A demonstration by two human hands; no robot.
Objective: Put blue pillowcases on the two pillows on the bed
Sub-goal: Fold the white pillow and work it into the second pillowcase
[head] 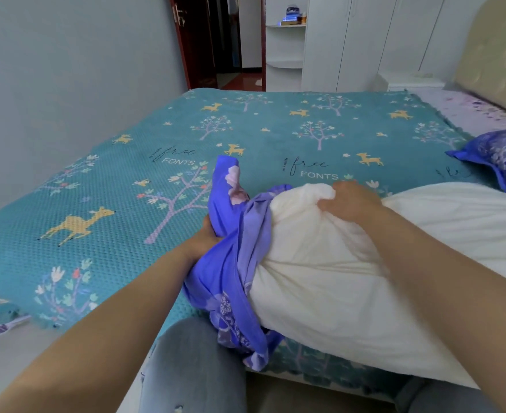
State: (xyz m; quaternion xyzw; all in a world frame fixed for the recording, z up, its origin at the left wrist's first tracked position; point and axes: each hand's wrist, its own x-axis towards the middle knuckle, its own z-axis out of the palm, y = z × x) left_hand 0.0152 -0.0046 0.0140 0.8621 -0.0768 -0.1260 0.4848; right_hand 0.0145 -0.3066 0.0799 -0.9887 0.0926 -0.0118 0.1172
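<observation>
From the head view, the left hand (205,234) gripped a bunched blue pillowcase (231,263) at its opening, fingers mostly hidden in the cloth, while the right hand (347,201) clenched the near corner of a bare white pillow (350,278), bunching it toward the case's mouth. The pillow lay across the near edge of the bed, only its end inside the fabric, so the step in hand looked like feeding the second pillow into its case. A pillow already cased in blue (502,156) rested near the headboard (496,55), suggesting the task was about half done. The next move likely called for pushing the corner deep inside while drawing the case along the pillow's length. The bed wore a teal blanket (126,174) printed with deer and trees; beyond stood a white wardrobe (350,40), corner shelves (284,43) and an open dark door (186,40).
</observation>
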